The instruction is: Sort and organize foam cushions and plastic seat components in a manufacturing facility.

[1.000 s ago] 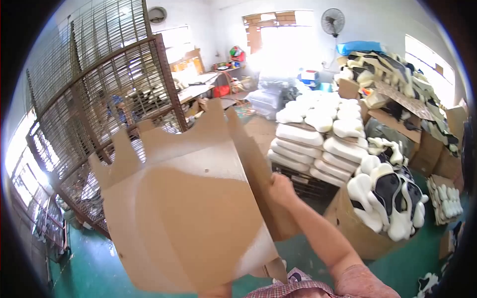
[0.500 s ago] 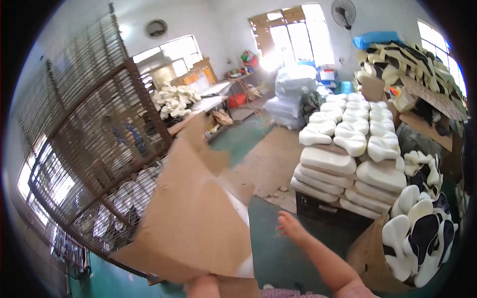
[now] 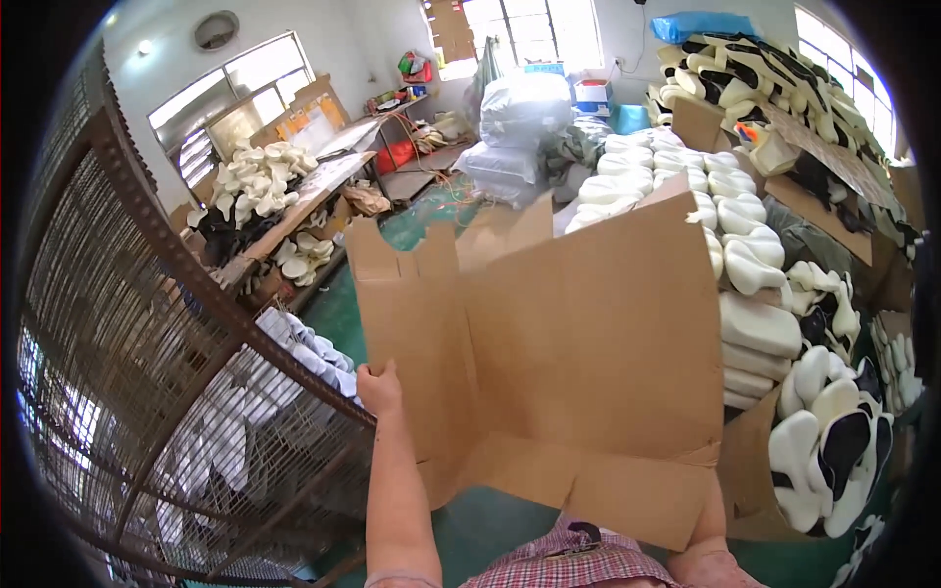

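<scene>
A large, creased sheet of brown cardboard, like an opened-out box, stands up before me with its flaps spread. My left hand is closed on its left edge, thumb and fingers pinching the board. My right forearm comes up at the lower right and passes behind a lower flap, which hides the right hand, so its fingers do not show. Behind the cardboard's right part, the stacked white foam pieces are partly covered.
A rusty wire-mesh rack stands close on my left. At right are a carton of white and black foam pieces and a tall foam heap. A workbench with white pieces and plastic-wrapped bundles stand farther back.
The cardboard has swung up and right, turning its broad face toward me. My left hand now shows on its left edge; my right hand, bare in view before, has gone behind the board.
</scene>
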Available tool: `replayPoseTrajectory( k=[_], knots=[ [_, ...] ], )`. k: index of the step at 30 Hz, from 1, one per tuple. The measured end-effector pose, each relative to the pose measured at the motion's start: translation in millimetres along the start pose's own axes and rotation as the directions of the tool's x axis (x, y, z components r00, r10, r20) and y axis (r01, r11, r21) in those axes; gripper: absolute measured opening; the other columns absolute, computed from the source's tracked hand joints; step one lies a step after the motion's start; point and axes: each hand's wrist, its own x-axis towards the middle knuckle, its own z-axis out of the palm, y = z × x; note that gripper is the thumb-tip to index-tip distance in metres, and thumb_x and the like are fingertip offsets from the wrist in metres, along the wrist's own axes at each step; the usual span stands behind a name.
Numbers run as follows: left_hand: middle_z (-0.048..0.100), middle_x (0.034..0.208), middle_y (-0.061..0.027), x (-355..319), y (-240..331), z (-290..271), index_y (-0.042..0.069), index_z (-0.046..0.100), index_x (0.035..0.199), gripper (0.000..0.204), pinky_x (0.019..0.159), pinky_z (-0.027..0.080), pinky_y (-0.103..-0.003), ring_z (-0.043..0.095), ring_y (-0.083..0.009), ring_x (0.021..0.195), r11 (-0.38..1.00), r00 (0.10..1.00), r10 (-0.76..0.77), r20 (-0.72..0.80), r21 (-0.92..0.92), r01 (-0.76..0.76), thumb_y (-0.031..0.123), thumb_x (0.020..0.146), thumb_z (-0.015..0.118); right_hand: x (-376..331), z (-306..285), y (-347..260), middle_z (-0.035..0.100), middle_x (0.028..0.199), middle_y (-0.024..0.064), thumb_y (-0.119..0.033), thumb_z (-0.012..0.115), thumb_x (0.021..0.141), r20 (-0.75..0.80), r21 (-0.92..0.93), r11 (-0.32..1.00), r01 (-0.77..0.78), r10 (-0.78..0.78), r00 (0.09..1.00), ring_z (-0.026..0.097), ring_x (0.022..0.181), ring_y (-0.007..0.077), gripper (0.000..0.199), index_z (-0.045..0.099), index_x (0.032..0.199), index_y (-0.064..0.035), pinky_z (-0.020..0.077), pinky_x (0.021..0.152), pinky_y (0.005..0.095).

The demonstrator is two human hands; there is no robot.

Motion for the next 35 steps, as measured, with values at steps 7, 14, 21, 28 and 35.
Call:
replayPoseTrajectory(
  k=[7, 14, 21, 28, 35],
  knots=[
    [0.061, 0.074, -0.0116, 129.0, 6.6, 57.4, -0.002, 0.055, 0.080, 0.033, 0.065, 0.046, -0.034, 0.059, -0.0220, 0.067, 0.940, 0.993, -0.092, -0.076, -0.335, 0.061, 0.023, 0.068, 0.074, 156.0, -19.3, -48.6, 0.044, 0.130, 0.0094, -0.043, 0.060, 0.082, -0.097, -0.485, 0.854, 0.191, -0.270, 0.958, 0.046, 0.116, 0.0189, 0.075, 0.030, 0.137, -0.0022, 0.0427, 0.092, 0.0350],
    [0.061, 0.075, -0.0112, 240.3, -37.0, 96.0, -0.003, 0.059, 0.081, 0.032, 0.065, 0.047, -0.033, 0.058, -0.0218, 0.067, 0.968, 0.951, -0.156, -0.267, -0.231, 0.094, 0.019, 0.066, 0.075, 347.2, -33.0, -30.3, 0.062, 0.098, 0.0012, -0.006, 0.052, 0.086, -0.237, -0.602, 0.797, 0.044, -0.231, 0.944, 0.056, 0.085, 0.0065, 0.028, 0.055, 0.112, 0.0013, 0.0437, 0.074, 0.0208],
    [0.055, 0.073, -0.0016, 301.4, -93.2, 174.9, 0.010, 0.055, 0.090, 0.040, 0.062, 0.042, -0.036, 0.050, -0.0168, 0.063, 0.415, 0.759, -0.618, 0.205, -0.734, 0.537, 0.045, 0.075, 0.068, 505.2, -39.9, -69.0, 0.061, 0.095, 0.0008, -0.007, 0.053, 0.086, -0.021, -0.829, 0.487, 0.274, -0.517, 0.856, 0.053, 0.085, 0.0062, 0.026, 0.055, 0.111, 0.0016, 0.0422, 0.077, 0.0213],
    [0.038, 0.122, -0.0204, 348.4, -184.4, 364.0, 0.010, 0.035, 0.124, 0.079, 0.092, 0.031, -0.058, 0.046, -0.0429, 0.099, -0.166, 0.286, -0.588, 0.757, -0.458, 0.873, 0.069, 0.074, 0.048, 679.5, -24.6, -136.2, 0.057, 0.115, 0.0069, -0.006, 0.052, 0.087, 0.151, -0.757, 0.432, 0.490, -0.614, 0.775, 0.052, 0.106, 0.0137, 0.034, 0.049, 0.121, 0.0022, 0.0378, 0.093, 0.0268],
    [0.008, 0.150, -0.0124, 457.5, -74.7, 614.9, 0.018, 0.005, 0.144, 0.087, 0.106, 0.010, -0.058, 0.007, -0.0368, 0.136, -0.321, 0.316, 0.411, 0.855, -0.188, 0.928, 0.070, 0.080, 0.034, 766.2, -77.3, -209.2, 0.053, 0.122, 0.0075, -0.015, 0.048, 0.090, 0.017, -0.793, 0.475, 0.380, -0.608, 0.794, 0.050, 0.112, 0.0167, 0.039, 0.044, 0.125, 0.0007, 0.0373, 0.096, 0.0313]
  ],
)
